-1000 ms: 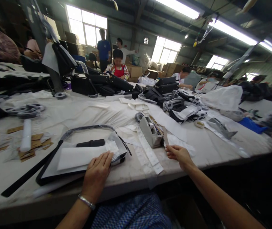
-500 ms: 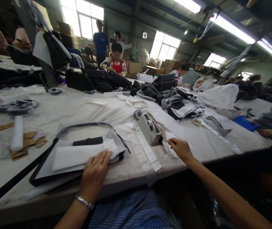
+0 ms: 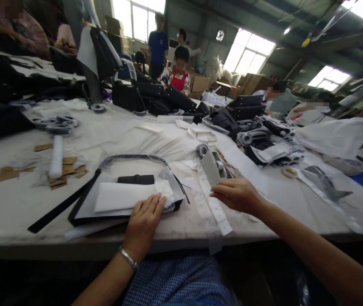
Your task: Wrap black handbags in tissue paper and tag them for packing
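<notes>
My left hand (image 3: 148,219) lies flat, fingers stretched, on the right end of a white padding sheet (image 3: 117,199). The sheet rests on a black-edged bag (image 3: 76,214) with a wrapped, arching handle (image 3: 130,157); a dark strap piece (image 3: 136,179) lies above the sheet. Just in front of a grey tape dispenser (image 3: 212,165), my right hand (image 3: 235,194) is closed in a pinch and covers the dispenser's near end. Whatever is between its fingertips cannot be made out. Under that hand runs a white strip (image 3: 215,208) toward the table edge.
A white roll (image 3: 56,157) and brown card pieces (image 3: 68,168) lie at left. A tape roll (image 3: 202,150) stands behind the dispenser. Black bags and wrapped straps (image 3: 258,142) are piled at the back right. Co-workers, one in a red apron (image 3: 178,81), are across the table.
My right hand has moved left, from beside the dispenser to in front of it. My left hand stays on the sheet. The view has turned a little left.
</notes>
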Demonstrator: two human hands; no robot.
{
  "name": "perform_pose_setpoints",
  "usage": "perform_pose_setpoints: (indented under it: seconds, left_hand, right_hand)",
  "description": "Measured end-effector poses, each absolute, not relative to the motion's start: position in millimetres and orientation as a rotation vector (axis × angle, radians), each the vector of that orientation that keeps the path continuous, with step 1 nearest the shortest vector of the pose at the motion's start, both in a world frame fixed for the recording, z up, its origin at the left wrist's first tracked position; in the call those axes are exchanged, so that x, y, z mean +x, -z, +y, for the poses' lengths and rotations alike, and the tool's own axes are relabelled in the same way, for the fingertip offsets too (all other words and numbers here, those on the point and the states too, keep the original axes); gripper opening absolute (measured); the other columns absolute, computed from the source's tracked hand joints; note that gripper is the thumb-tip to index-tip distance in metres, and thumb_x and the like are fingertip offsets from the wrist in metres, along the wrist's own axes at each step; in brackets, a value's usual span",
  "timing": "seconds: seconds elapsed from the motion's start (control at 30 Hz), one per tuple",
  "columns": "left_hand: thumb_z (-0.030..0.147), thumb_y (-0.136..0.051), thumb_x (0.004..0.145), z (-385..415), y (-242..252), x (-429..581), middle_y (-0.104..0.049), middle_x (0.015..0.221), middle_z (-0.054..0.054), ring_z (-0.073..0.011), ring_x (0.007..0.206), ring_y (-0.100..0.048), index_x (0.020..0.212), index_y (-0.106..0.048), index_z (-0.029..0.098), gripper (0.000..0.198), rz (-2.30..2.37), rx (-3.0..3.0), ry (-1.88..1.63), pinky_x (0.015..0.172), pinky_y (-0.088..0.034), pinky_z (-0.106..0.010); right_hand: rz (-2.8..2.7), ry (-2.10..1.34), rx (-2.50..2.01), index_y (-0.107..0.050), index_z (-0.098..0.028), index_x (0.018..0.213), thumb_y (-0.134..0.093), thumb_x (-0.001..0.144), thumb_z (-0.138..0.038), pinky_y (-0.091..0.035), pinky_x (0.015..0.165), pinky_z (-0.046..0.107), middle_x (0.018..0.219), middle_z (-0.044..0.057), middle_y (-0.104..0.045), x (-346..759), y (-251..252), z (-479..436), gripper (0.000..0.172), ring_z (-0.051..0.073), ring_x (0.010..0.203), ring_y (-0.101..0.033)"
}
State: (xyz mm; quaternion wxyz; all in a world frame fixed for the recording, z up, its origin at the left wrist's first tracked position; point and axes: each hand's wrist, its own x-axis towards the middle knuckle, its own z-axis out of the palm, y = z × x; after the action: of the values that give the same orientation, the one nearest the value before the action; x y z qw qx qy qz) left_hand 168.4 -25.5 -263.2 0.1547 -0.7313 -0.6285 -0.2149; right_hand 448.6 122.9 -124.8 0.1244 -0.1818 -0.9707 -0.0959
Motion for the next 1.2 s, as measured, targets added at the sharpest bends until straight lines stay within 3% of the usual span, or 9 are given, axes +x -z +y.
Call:
perform_pose_setpoints:
  seconds: [0.17, 0.43, 0.97, 1.1, 1.2]
  left_hand:
    - [0.009, -0.049, 0.094, -25.1, 260.8, 172.0, -0.059, 0.141, -0.009, -0.0253, 0.125, -0.058, 0.135, -0.055, 0.019, 0.044, -1.841, -2.053, 0.622, 0.102, -0.044, -0.042]
    - [0.005, -0.045, 0.093, -26.3, 257.3, 174.1, -0.060, 0.140, -0.007, -0.0240, 0.126, -0.058, 0.135, -0.056, 0.019, 0.045, -1.861, -2.028, 0.653, 0.103, -0.046, -0.042]
    - [0.005, -0.044, 0.093, -26.8, 261.4, 172.2, -0.059, 0.141, -0.009, -0.0256, 0.126, -0.057, 0.134, -0.057, 0.021, 0.046, -1.856, -2.051, 0.696, 0.104, -0.048, -0.043]
    - [0.006, -0.041, 0.095, -27.5, 260.2, 172.2, -0.051, 0.148, -0.010, -0.0261, 0.127, -0.057, 0.133, -0.058, 0.021, 0.045, -1.846, -2.037, 0.683, 0.103, -0.047, -0.043]
    - [0.007, -0.040, 0.096, -27.2, 259.0, 171.6, -0.048, 0.151, -0.004, -0.0267, 0.126, -0.057, 0.133, -0.058, 0.023, 0.044, -1.842, -2.065, 0.673, 0.101, -0.048, -0.043]
  right_hand:
    - [-2.954, 0.081, -0.193, -0.071, -0.021, 0.086, -0.056, 0.097, -0.038, -0.033, 0.057, 0.025, 0.076, 0.001, -0.071, 364.5, 129.5, 147.4, 0.025, 0.011, 0.065, -0.061]
    - [-3.233, 0.056, 0.011, -0.070, -0.022, 0.079, -0.063, 0.092, -0.040, -0.021, 0.052, 0.027, 0.077, -0.001, -0.071, 291.9, 135.7, 173.6, 0.024, 0.012, 0.062, -0.059]
    - [-3.584, 0.186, 0.165, -0.075, -0.025, 0.084, -0.067, 0.088, -0.043, -0.024, 0.055, 0.028, 0.082, 0.002, -0.075, 226.4, 146.2, 188.6, 0.020, 0.015, 0.071, -0.062]
    - [-3.584, 0.262, 0.264, -0.076, -0.026, 0.084, -0.070, 0.085, -0.041, -0.023, 0.054, 0.028, 0.081, 0.002, -0.075, 216.5, 151.8, 190.7, 0.017, 0.015, 0.070, -0.062]
    - [-3.619, 0.312, 0.284, -0.077, -0.025, 0.085, -0.073, 0.083, -0.040, -0.023, 0.055, 0.028, 0.081, 0.002, -0.075, 210.0, 152.6, 189.8, 0.016, 0.016, 0.069, -0.062]
